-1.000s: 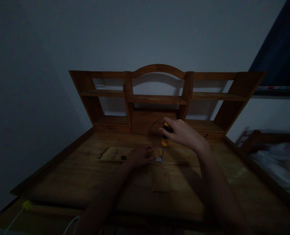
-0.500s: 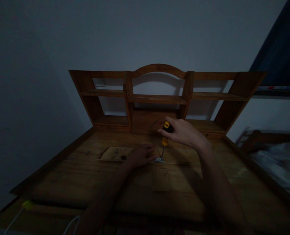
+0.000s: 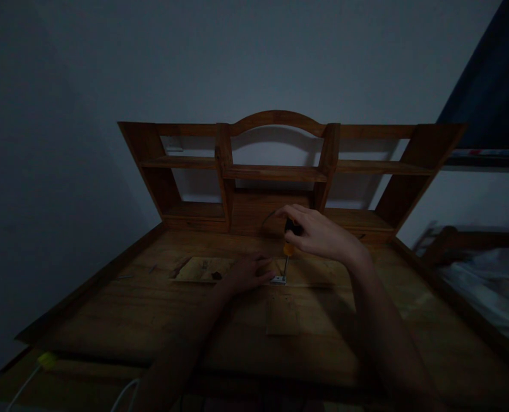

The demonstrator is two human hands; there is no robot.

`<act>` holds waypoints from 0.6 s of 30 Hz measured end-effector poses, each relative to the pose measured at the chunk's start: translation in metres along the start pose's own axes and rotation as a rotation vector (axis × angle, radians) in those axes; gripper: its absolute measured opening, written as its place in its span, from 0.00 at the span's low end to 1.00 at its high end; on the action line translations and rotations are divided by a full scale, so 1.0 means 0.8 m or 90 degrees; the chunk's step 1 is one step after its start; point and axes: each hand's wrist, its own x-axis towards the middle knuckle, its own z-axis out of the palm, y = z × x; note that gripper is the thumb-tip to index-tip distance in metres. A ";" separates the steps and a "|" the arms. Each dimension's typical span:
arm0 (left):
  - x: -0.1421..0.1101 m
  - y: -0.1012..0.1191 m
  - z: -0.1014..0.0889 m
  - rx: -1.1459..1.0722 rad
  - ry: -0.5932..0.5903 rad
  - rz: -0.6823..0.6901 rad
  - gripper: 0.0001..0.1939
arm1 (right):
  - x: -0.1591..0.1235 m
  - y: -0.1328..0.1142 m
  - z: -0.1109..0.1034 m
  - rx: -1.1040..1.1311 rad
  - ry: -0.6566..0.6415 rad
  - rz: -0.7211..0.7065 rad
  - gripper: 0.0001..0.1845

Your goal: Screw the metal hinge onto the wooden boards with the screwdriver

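A screwdriver [image 3: 288, 248] with a yellow and black handle stands nearly upright, its shaft pointing down at a small metal bracket [image 3: 278, 280]. My right hand [image 3: 308, 228] is closed around the handle from above. Low on the left, my left hand [image 3: 250, 272] lies across a pale wooden strip [image 3: 203, 269], its thumb and fingers at the bracket's left end, holding it down. Part of the bracket is hidden under that hand. The strip has a dark hole and a ragged left end.
The wooden desktop [image 3: 237, 337] carries a square wooden patch [image 3: 282, 316] in front of the bracket. A shelf unit [image 3: 275, 173] rises at the back. Small thin pieces [image 3: 124, 277] lie at left. A yellow plug [image 3: 46, 360] with a white cable is at the front left.
My right hand has shifted its fingers on the screwdriver handle, the fingers now reaching farther left over its top. My left hand and the bracket stay in place.
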 end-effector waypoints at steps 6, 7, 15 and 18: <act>0.001 0.001 -0.001 0.005 0.004 0.005 0.29 | 0.000 -0.006 0.000 -0.071 -0.005 0.079 0.21; 0.001 0.000 0.000 0.008 0.006 0.002 0.29 | -0.001 -0.007 0.000 -0.069 -0.002 0.080 0.22; 0.001 -0.005 0.003 0.012 0.004 0.000 0.30 | 0.000 -0.006 0.003 -0.062 -0.008 0.034 0.12; 0.000 -0.002 0.001 0.005 0.009 0.014 0.30 | 0.000 -0.004 0.003 -0.127 0.014 0.085 0.21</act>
